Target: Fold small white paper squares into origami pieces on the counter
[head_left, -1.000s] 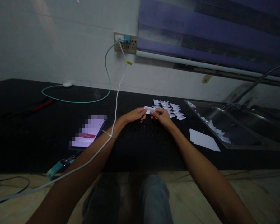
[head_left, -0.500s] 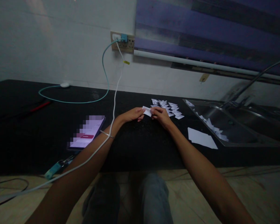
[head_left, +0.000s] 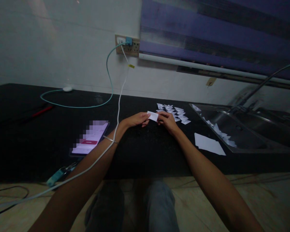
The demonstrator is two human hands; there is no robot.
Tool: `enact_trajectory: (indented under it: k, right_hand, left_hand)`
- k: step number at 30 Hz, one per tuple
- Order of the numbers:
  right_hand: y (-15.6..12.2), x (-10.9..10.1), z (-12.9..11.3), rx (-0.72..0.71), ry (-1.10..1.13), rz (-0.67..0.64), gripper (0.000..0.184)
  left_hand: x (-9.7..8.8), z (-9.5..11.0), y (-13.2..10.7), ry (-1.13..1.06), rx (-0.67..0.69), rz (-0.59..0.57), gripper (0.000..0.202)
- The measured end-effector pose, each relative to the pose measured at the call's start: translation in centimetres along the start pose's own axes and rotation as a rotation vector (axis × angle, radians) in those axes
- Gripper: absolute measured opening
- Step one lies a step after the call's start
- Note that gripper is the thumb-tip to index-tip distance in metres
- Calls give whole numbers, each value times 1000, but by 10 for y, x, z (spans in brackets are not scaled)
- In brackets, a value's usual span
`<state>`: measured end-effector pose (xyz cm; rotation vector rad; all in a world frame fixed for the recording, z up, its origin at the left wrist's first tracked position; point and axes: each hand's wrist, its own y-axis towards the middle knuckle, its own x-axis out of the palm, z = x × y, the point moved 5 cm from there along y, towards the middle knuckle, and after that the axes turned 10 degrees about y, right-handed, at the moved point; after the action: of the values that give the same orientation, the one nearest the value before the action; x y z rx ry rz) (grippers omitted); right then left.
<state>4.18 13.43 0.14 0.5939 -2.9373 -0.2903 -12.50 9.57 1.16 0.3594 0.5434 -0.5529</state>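
A small white piece of paper (head_left: 153,116), apparently folded, is held between my two hands above the dark counter. My left hand (head_left: 141,119) pinches its left end, thumb on top. At the right end, the fingers of my right hand (head_left: 167,120) are closed on its edge. Just behind my right hand lie several folded white paper pieces (head_left: 181,113) in overlapping rows. To the right rests a small stack of flat white paper sheets (head_left: 209,143). More folded papers (head_left: 221,132) line the near left rim of the sink.
A phone (head_left: 90,138) with a lit screen lies beside my left forearm, near a teal key fob (head_left: 55,177). A white cable (head_left: 119,103) runs from the wall socket (head_left: 132,46) across that forearm. At right is a metal sink (head_left: 244,149) with a faucet (head_left: 263,85).
My right fingers have shifted slightly rightward along the small paper, so more of its face shows. My left hand keeps its pinch, and the other things stay in place.
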Motion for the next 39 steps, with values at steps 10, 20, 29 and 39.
enact_trajectory:
  k: [10,20,29,39]
  right_hand:
    - [-4,7,-6,30,-55,-57,37]
    - [-1,5,-8,-201,-283,-76,39]
    - [-4,4,-13,-195,-256,-71,39]
    - [-6,8,-11,-142,-247,-96,37]
  left_hand:
    - [7,4,-1,131,26,-43,51]
    - [8,2,2,200,56,-64,57]
    - [10,0,3,23,-66,-17,48]
    - [6,8,-2,78,-25,99,37]
